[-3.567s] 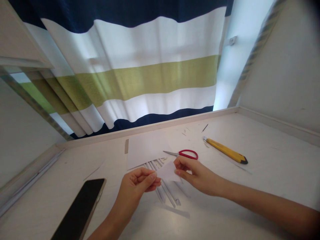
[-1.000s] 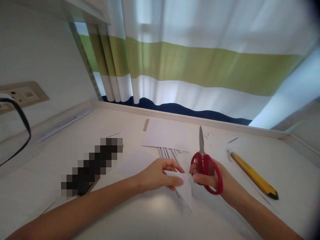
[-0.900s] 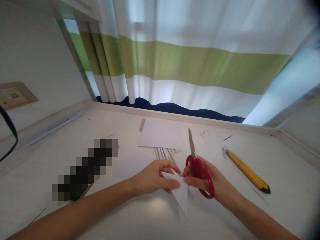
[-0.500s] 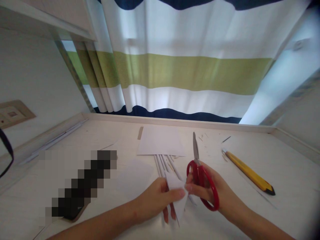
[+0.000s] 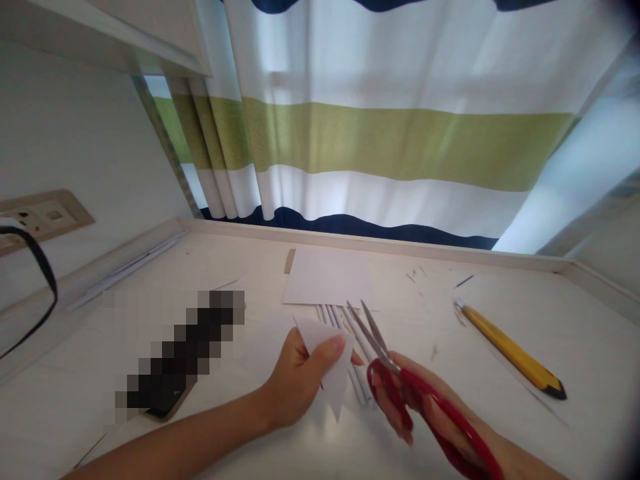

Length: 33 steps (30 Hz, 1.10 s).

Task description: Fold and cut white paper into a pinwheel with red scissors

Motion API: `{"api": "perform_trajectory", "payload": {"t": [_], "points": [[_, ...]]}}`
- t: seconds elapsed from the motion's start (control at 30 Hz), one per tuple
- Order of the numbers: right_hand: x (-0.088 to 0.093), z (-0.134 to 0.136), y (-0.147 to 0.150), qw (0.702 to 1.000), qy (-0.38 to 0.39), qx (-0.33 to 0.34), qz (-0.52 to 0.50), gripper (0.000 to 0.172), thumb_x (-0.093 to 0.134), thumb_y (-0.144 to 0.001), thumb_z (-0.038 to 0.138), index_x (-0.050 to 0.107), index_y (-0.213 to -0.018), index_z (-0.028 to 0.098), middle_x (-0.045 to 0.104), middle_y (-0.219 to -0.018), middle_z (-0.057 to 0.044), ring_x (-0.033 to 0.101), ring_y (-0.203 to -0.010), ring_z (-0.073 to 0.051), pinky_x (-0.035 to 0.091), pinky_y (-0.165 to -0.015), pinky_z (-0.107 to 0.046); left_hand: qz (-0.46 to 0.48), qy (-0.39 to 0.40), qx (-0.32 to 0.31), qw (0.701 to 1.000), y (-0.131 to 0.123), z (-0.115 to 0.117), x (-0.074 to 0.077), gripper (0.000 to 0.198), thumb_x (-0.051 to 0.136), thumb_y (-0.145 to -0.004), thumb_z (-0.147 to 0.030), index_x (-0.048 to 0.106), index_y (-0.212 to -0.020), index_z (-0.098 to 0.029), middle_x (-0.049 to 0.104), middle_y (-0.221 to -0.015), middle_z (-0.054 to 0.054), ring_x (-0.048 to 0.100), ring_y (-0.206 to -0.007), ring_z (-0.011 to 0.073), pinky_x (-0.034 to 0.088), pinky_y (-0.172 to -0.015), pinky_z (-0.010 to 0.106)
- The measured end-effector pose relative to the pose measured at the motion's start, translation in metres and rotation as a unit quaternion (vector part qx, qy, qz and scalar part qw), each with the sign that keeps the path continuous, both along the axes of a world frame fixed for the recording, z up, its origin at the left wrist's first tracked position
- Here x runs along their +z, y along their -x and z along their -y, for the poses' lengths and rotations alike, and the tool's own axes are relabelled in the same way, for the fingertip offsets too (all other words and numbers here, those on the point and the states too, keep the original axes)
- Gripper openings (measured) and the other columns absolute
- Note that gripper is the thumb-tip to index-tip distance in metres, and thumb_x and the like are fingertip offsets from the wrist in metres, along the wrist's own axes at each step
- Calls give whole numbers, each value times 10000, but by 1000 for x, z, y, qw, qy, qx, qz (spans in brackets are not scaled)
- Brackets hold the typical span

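Observation:
My left hand pinches a folded piece of white paper, thumb on top, with a pointed corner hanging down. To its right, my right hand grips red-handled scissors by the loops. Their blades are parted and point up and left, a little apart from the paper. Thin white paper rolls lie on the table beneath and beyond my hands, partly hidden by the paper. A flat white sheet lies behind the rolls, over their far ends.
A yellow utility knife lies at the right, near a thin dark strip and small scraps. A dark, pixelated object rests at the left. A black cord hangs before the wall socket. A curtain covers the back.
My right hand has come away from the paper and turned the scissors left; their blades have opened. My left hand has shifted left and up with the paper. The view has moved slightly.

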State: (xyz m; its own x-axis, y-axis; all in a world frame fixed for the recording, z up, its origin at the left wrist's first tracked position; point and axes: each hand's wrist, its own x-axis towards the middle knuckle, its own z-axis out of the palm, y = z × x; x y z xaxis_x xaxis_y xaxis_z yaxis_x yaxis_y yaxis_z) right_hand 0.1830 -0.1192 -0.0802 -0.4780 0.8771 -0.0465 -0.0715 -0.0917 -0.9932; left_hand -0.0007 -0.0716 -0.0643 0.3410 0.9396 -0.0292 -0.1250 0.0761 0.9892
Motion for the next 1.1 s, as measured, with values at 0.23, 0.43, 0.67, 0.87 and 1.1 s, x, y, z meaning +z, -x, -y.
{"api": "perform_trajectory", "payload": {"t": [0.23,0.43,0.67,0.87,1.1], "points": [[15,11,6,995,40,78,52,341,387,-790,500,392,-1007,237,430,-788,-10,393,-670,-109,354,-689,-265,52,-34,25,998,2,5,-6,306,504,-721,-343,618,-536,-129,467,-478,-19,414,-416,58,301,-391,158],[5,9,13,994,74,73,15,342,411,-778,507,405,-915,194,370,-658,25,334,-557,-80,314,-535,-213,50,-42,11,998,2,6,-5,305,494,-728,-337,579,-530,-121,444,-491,-21,418,-434,64,302,-398,160],[2,9,13,994,88,63,3,356,426,-775,502,415,-949,192,388,-683,17,351,-559,-76,300,-518,-206,35,-37,4,999,1,7,-8,326,486,-728,-377,570,-549,-118,462,-510,-9,433,-445,74,318,-411,170],[7,11,14,992,114,55,16,369,414,-773,518,418,-932,185,388,-681,18,334,-558,-74,275,-518,-211,22,-52,4,998,2,6,-10,328,474,-741,-371,571,-553,-121,470,-499,-9,436,-445,73,326,-416,169],[15,10,17,990,112,44,70,433,404,-747,567,384,-960,190,391,-683,12,355,-573,-92,312,-558,-237,9,-44,13,999,1,6,-11,338,475,-739,-384,576,-551,-122,489,-482,-4,454,-435,78,339,-412,171]]}}
